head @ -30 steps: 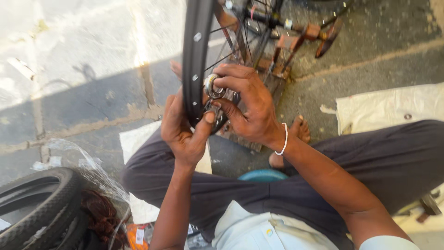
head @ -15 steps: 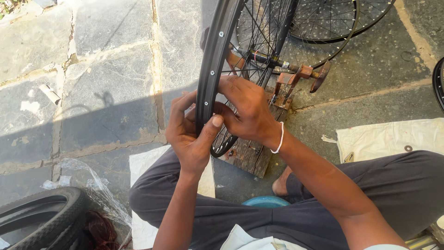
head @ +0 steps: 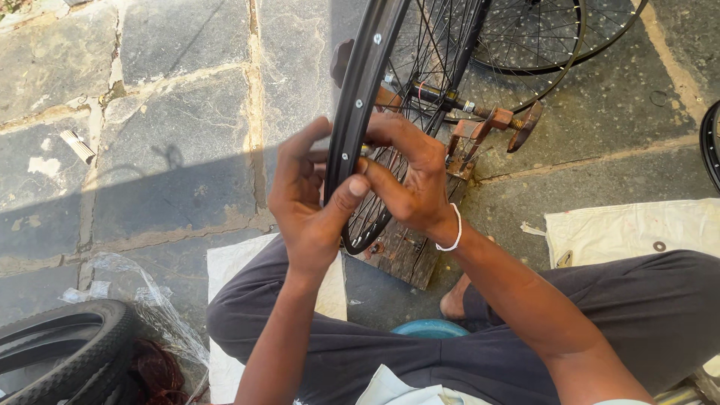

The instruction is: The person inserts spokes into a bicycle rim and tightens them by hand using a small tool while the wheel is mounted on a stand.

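Gripping the black wheel rim upright over the stone floor, my left hand presses its thumb on it; my right hand fingers pinch a spoke nipple inside the rim.

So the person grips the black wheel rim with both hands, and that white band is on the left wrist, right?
Not quite. Both hands do hold the black wheel rim, but the head view shows the white band on the wrist of the right hand, not the left hand, whose wrist is bare.
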`<move>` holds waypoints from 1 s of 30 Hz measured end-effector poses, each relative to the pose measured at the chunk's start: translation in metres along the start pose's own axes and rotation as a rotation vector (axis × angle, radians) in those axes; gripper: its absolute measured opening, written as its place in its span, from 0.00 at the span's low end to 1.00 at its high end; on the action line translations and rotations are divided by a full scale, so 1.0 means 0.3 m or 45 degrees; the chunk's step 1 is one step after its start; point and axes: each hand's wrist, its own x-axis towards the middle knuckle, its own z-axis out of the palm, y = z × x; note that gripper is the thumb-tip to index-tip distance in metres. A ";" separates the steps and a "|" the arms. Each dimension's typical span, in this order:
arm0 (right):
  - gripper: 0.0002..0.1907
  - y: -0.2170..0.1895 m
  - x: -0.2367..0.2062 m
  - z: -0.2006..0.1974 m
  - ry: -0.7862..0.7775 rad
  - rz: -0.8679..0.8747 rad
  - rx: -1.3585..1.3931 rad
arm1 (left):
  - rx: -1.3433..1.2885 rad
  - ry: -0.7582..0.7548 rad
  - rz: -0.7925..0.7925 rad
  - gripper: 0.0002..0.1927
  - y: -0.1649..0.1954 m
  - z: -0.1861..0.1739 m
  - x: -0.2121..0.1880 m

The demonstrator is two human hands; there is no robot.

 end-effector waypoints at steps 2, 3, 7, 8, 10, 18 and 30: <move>0.11 0.012 0.000 -0.001 0.028 0.088 0.212 | 0.040 -0.149 0.177 0.36 0.026 -0.005 0.039; 0.10 0.023 0.008 -0.003 0.028 0.088 0.292 | 0.041 -0.212 0.229 0.36 0.040 -0.005 0.058; 0.13 0.052 0.025 -0.025 0.058 0.217 0.566 | 0.097 -0.262 0.318 0.33 0.071 0.032 0.120; 0.12 0.061 0.031 -0.027 0.114 0.236 0.547 | 0.130 -0.258 0.351 0.32 0.074 0.039 0.130; 0.13 0.076 0.030 -0.028 0.219 0.261 0.502 | 0.147 -0.264 0.354 0.30 0.071 0.035 0.134; 0.14 0.052 -0.269 -0.191 0.384 0.404 0.066 | -0.208 0.051 0.289 0.26 -0.350 -0.129 -0.191; 0.10 0.117 -0.736 -0.510 0.898 1.326 0.066 | 1.085 -0.229 -0.312 0.23 -1.043 -0.297 -0.107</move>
